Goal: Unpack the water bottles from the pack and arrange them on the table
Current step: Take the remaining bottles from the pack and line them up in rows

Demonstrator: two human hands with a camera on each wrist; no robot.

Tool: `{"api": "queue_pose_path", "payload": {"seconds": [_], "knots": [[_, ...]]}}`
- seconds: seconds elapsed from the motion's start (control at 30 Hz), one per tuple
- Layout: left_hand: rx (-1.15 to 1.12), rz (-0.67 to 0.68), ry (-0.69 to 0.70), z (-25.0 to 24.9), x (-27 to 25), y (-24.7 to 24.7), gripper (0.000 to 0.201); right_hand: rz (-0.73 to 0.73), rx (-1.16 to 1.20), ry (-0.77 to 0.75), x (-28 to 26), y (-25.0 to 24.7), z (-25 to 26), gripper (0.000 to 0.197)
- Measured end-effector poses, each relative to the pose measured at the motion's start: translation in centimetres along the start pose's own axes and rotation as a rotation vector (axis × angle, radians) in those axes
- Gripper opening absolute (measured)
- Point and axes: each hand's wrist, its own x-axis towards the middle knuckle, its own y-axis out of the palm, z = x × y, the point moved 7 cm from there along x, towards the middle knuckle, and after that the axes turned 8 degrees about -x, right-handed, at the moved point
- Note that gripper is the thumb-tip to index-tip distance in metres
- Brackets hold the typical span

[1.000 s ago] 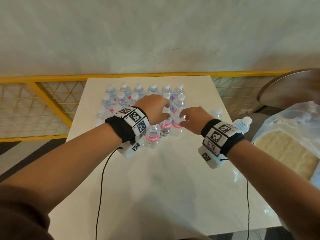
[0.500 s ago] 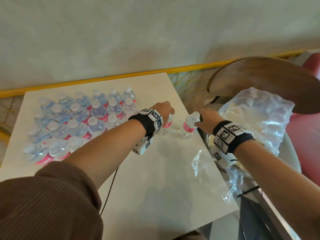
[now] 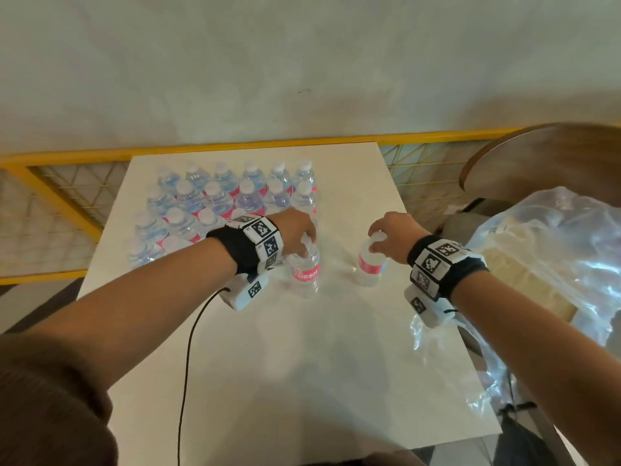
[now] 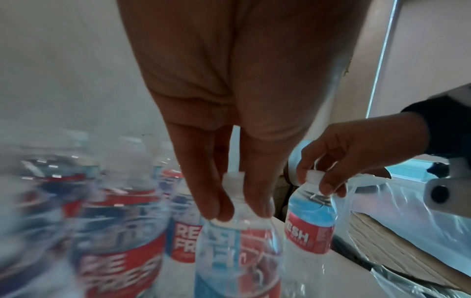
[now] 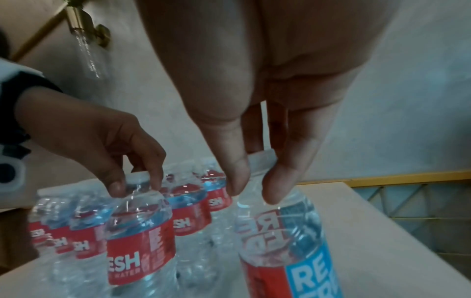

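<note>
Bottle [image 3: 304, 269] left-held, bottle [image 3: 369, 267] right-held near table edge [image 3: 433, 264]

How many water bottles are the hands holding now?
2. The left hand pinches the left bottle by its neck, beside the standing rows; the right hand pinches the right bottle, nearer the table edge.

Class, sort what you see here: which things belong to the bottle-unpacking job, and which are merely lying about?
Part of the job:
left hand gripping a bottle
right hand gripping a second bottle
arranged bottles
white table
plastic pack wrap

Lying about:
yellow railing
wooden round table
</note>
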Motion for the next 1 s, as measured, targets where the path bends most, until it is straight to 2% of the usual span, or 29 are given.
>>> {"api": "queue_pose_path", "payload": {"seconds": [0.17,0.3,0.5,0.67,0.83,1.0], "knots": [[-0.02,0.009,-0.054,3.0,-2.6,-0.4,0.042,0.021,0.041,-0.139,0.2,0.7,6.4,0.036],[-0.021,-0.002,-0.062,4.3,-3.7,-0.3,0.044,0.027,0.012,-0.21,0.4,1.0,9.5,0.036],[-0.011,-0.024,0.006,3.6,-3.7,0.3,0.04,0.03,-0.059,-0.263,0.1,0.8,10.7,0.036],[0.003,-0.011,-0.006,3.9,-3.6,0.3,0.049,0.029,0.023,-0.149,0.3,0.7,10.3,0.053],[0.016,-0.041,0.012,3.8,-3.0,0.1,0.042,0.018,-0.054,-0.189,0.5,0.7,11.2,0.04],[0.027,-0.077,0.024,3.6,-2.8,-0.2,0.03,0.026,-0.088,-0.263,0.5,1.0,12.0,0.038]]}}
